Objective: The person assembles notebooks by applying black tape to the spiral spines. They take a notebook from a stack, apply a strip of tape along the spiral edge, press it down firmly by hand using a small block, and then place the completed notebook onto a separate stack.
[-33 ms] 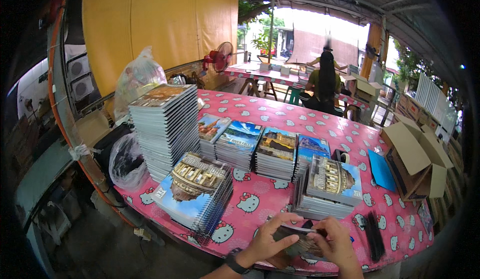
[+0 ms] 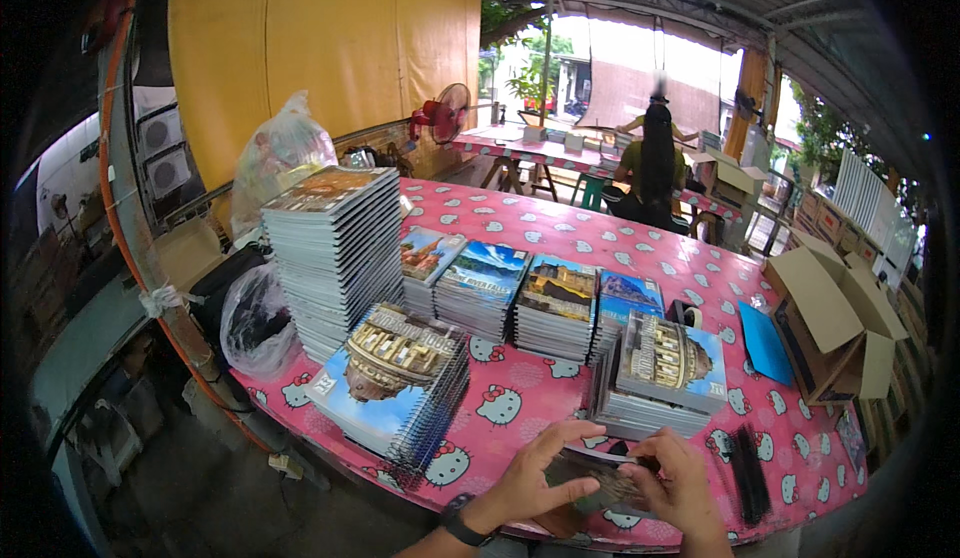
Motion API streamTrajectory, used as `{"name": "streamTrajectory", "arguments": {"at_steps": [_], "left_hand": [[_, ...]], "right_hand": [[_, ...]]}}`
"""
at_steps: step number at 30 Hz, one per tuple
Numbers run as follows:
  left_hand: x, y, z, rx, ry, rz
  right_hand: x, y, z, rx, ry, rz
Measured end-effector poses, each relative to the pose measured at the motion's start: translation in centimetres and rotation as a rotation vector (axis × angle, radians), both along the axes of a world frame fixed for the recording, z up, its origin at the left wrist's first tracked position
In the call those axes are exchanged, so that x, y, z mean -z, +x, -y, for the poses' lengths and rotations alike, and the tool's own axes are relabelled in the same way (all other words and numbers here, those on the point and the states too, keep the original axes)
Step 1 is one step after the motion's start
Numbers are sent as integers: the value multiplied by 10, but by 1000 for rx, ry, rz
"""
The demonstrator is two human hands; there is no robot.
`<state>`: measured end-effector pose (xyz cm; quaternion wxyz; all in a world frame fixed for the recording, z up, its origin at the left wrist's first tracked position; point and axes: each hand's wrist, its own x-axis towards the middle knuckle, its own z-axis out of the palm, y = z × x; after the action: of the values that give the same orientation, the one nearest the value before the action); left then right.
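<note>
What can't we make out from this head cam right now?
- Held item, head view: full shape and face, partly covered by the left hand and right hand; fine detail blurred.
- Forearms, head view: cut off by the lower edge.
- Seated person by the far table, head view: hands hidden by their own body.
- Open carton, head view: contents hidden by its flaps.

We find the worktop (image 2: 500,433) smooth, glossy and plastic-looking; on it, the books (image 2: 385,363) wear shiny paper covers; at its right end, a matt cardboard box (image 2: 815,303); beyond its left end, a crinkled, shiny plastic bag (image 2: 285,156).
</note>
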<state>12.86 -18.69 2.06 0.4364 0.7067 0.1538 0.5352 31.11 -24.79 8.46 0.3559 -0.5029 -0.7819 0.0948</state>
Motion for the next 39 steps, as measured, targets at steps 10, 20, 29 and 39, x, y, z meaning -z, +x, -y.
{"name": "streamTrajectory", "arguments": {"at_steps": [10,20,29,39], "left_hand": [[-48,-153,-22,-894,92,508],[23,-238,-41,-1356,22,-197],[69,-217,-79,-1010,-183,634],[48,-208,-70,-1070,-152,597]], "right_hand": [[-63,-87,-132,-57,577,-476],[89,-178,-248,-193,-72,-586],[106,-205,-253,-213,-82,-872],[66,-166,-224,-175,178,-115]]}}
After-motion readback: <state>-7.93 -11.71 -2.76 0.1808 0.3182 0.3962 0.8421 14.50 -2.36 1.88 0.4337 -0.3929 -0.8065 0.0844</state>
